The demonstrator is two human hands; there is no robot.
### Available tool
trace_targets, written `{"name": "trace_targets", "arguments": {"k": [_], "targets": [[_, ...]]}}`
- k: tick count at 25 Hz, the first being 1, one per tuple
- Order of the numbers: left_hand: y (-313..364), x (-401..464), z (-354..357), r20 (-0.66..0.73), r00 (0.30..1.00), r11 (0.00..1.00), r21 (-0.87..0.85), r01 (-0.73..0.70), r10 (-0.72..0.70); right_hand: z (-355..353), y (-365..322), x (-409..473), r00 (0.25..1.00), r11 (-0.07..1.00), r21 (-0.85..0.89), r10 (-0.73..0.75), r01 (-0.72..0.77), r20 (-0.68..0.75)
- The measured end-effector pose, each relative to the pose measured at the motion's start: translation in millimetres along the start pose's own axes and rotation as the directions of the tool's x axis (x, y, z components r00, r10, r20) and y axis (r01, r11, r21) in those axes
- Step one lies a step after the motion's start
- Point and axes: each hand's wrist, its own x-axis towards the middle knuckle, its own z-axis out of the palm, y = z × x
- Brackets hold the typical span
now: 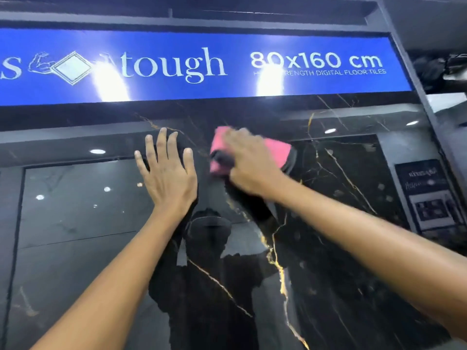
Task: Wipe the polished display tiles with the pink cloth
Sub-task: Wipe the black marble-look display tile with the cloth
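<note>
Pressing a folded pink cloth with a dark edge (262, 150) against the glossy black marble-look display tile with gold veins (328, 223), the right hand (250, 165) lies over it, blurred, at about one o'clock from centre. At eleven o'clock the left hand (168, 173) rests flat, fingers spread wide, just beside the cloth. A blue banner sign (202, 66) spans twelve o'clock.

Left hand (168, 176) on tile (341, 223), cloth (274, 151) just right
</note>
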Motion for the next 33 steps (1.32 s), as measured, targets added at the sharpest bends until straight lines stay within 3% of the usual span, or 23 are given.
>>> {"name": "trace_targets", "arguments": {"k": [2, 3, 4, 6, 7, 8, 10, 11, 12, 13, 14, 16, 18, 19, 20, 22, 24, 25, 26, 27, 29, 31, 33], "targets": [[36.7, -7.2, 6.4, -0.03, 0.999, 0.998, -0.066, -0.012, 0.01, -2.7, 34.4, -27.4, 0.966, 0.963, -0.116, -0.251, 0.243, -0.062], [51.6, -10.3, 10.0, -0.036, 0.999, 0.997, -0.08, -0.014, 0.011, -13.2, 77.3, -28.7, 0.975, 0.982, -0.113, -0.165, 0.15, -0.147], [62.7, -13.3, 13.3, -0.032, 0.999, 0.997, -0.082, -0.012, 0.01, -26.5, 122.4, -27.8, 0.971, 0.993, -0.069, 0.073, -0.091, -0.23], [81.9, -18.6, 23.6, -0.015, 1.0, 0.998, -0.055, -0.01, 0.009, -58.5, 188.7, -28.7, 0.752, 0.799, 0.151, 0.6, -0.582, -0.275], [91.5, -21.6, 30.5, -0.001, 1.0, 0.999, -0.033, -0.012, 0.012, -60.7, 195.9, -31.7, 0.685, 0.726, 0.243, 0.687, -0.643, -0.241], [99.5, -24.6, 38.0, 0.016, 1.0, 1.0, -0.007, -0.015, 0.015, -55.4, 182.9, -35.8, 0.737, 0.762, 0.322, 0.638, -0.562, -0.224], [107.7, -31.1, 50.0, 0.035, 0.999, 0.998, 0.054, 0.01, -0.012, -23.9, 134.8, -60.8, 0.98, 0.933, 0.355, 0.119, -0.055, -0.16], [107.9, -33.7, 54.4, 0.038, 0.999, 0.996, 0.084, 0.033, -0.036, -11.1, 117.9, -77.9, 0.972, 0.928, 0.289, -0.22, 0.235, -0.082], [105.4, -36.8, 57.0, 0.049, 0.997, 0.993, 0.108, 0.053, -0.059, -7.9, 114.6, -86.7, 0.901, 0.882, 0.209, -0.433, 0.423, 0.003], [101.8, -40.0, 58.5, 0.069, 0.995, 0.99, 0.13, 0.058, -0.068, -8.4, 130.0, -81.7, 0.867, 0.855, 0.185, -0.498, 0.485, 0.029], [99.1, -43.1, 59.4, 0.089, 0.994, 0.988, 0.15, 0.046, -0.06, -13.4, 155.1, -67.9, 0.904, 0.887, 0.181, -0.428, 0.424, -0.02], [96.0, -46.1, 60.2, 0.104, 0.994, 0.984, 0.175, 0.016, -0.035, -37.0, 210.6, -33.4, 0.983, 0.979, 0.203, 0.029, 0.009, -0.182], [94.9, -46.6, 61.3, 0.102, 0.995, 0.983, 0.185, 0.0, -0.019, -62.7, 240.0, -5.5, 0.783, 0.813, 0.305, 0.57, -0.496, -0.248], [94.7, -46.6, 61.8, 0.098, 0.995, 0.982, 0.189, -0.001, -0.018, -63.9, 229.2, 4.2, 0.694, 0.731, 0.313, 0.679, -0.607, -0.241], [94.3, -46.6, 62.3, 0.094, 0.995, 0.981, 0.192, 0.0, -0.018, -58.4, 204.9, 11.2, 0.734, 0.757, 0.33, 0.643, -0.564, -0.22], [92.7, -47.1, 62.2, 0.091, 0.996, 0.98, 0.201, -0.002, -0.017, -38.4, 141.0, 9.8, 0.985, 0.949, 0.29, 0.156, -0.127, -0.08], [90.5, -47.2, 62.5, 0.087, 0.996, 0.98, 0.198, -0.014, -0.003, -25.7, 118.3, 2.6, 0.934, 0.934, 0.2, -0.326, 0.294, 0.147], [90.6, -47.2, 62.7, 0.085, 0.996, 0.982, 0.189, -0.013, -0.003, -32.2, 135.7, 8.0, 0.909, 0.912, 0.174, -0.395, 0.372, 0.132], [91.0, -46.9, 63.0, 0.083, 0.997, 0.983, 0.181, -0.013, -0.002, -41.3, 163.4, 16.5, 0.95, 0.939, 0.181, -0.307, 0.293, 0.054], [90.8, -47.2, 63.6, 0.08, 0.997, 0.984, 0.178, -0.016, 0.001, -52.3, 197.2, 24.7, 0.997, 0.97, 0.234, -0.062, 0.068, -0.035], [90.6, -47.7, 64.2, 0.068, 0.998, 0.983, 0.182, -0.011, -0.001, -70.3, 238.0, 26.8, 0.89, 0.878, 0.309, 0.427, -0.366, -0.159], [91.8, -47.7, 62.4, 0.063, 0.998, 0.989, 0.149, -0.016, 0.006, -51.7, 222.8, 5.7, 0.919, 0.921, 0.236, 0.353, -0.309, -0.178], [94.1, -49.9, 56.4, 0.039, 0.997, 0.997, -0.028, -0.069, 0.07, -18.3, 165.4, -58.0, 0.997, 0.971, 0.232, -0.052, 0.062, -0.052]]}}
